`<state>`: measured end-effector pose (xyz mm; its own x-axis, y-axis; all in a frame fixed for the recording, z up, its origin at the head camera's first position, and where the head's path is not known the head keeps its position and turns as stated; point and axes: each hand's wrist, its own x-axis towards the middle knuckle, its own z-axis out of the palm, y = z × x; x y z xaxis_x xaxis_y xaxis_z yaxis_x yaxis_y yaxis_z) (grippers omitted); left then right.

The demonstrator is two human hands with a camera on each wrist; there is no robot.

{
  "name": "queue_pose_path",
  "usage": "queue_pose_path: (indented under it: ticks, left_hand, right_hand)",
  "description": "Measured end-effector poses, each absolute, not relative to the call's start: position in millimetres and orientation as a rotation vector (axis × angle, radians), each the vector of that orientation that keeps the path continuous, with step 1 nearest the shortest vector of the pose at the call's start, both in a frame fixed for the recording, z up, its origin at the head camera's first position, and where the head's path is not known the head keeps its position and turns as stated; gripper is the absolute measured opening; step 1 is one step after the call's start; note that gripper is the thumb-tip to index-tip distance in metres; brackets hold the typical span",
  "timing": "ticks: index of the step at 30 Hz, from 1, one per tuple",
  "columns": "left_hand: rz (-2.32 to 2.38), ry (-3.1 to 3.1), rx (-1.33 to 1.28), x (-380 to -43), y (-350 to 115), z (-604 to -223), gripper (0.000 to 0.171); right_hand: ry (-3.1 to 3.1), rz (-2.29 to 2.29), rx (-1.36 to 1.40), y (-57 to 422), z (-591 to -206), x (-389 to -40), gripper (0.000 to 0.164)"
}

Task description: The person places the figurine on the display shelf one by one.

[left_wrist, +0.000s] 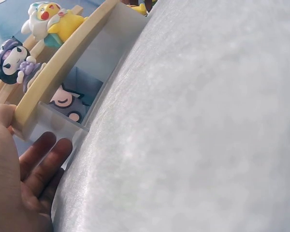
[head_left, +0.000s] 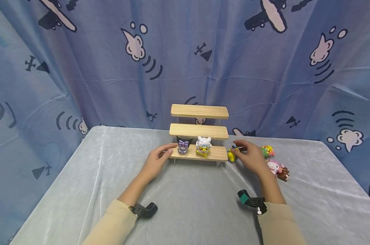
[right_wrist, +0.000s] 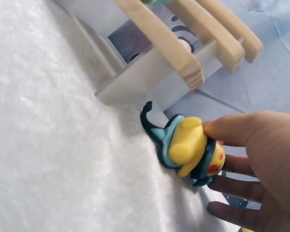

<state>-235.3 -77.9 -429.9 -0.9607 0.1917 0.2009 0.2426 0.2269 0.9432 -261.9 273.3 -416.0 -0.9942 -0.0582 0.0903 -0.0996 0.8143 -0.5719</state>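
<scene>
A three-tier wooden display shelf (head_left: pixel 198 131) stands at the back of the table. My left hand (head_left: pixel 156 159) touches the left end of its lowest board, its fingers loosely bent beside the clear support. On that board stand a purple-and-black figurine (head_left: pixel 183 146) and a yellow figurine with a white hood (head_left: pixel 203 147). Just off the shelf's right end, my right hand (head_left: pixel 250 156) holds a yellow figurine in a dark blue-and-teal costume (right_wrist: pixel 186 142) between thumb and fingers. In the right wrist view this figurine lies tilted, low over the cloth, with its curled tail toward the shelf.
Right of my right hand lie a green-and-yellow figurine (head_left: pixel 267 151), a pink-and-white figurine (head_left: pixel 274 166) and a brown piece (head_left: pixel 283 174), close together. Pale plush cloth (head_left: pixel 200 204) covers the table. Behind it hangs a blue printed curtain (head_left: pixel 185 68).
</scene>
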Motion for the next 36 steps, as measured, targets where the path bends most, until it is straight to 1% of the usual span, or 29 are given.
queue_pose_path:
  ticks: [5, 12, 15, 31, 36]
  left_hand:
    - [-1.876, -2.426, -0.432, -235.8, -77.7, -430.0, 0.032]
    - [-1.872, -2.428, -0.428, -236.2, -77.6, -429.5, 0.031]
    - [-1.867, -2.43, -0.431, -236.3, -77.7, -429.5, 0.031]
    - [-1.858, -2.431, -0.44, -236.9, -78.9, -430.5, 0.032]
    - [-1.857, -2.436, -0.443, -237.1, -78.9, -431.1, 0.032]
  right_hand:
    - [-2.946, 0.945, 0.117, 274.5, -418.9, -262.5, 0.052]
    - [-3.036, 0.951, 0.169, 279.1, -419.9, -261.9, 0.065]
    - [-3.057, 0.96, 0.188, 279.8, -420.1, -261.6, 0.067]
    - [-3.018, 1.033, 0.226, 276.0, -422.5, -264.0, 0.062]
    - [-3.004, 1.064, 0.177, 276.0, -421.7, -263.6, 0.065]
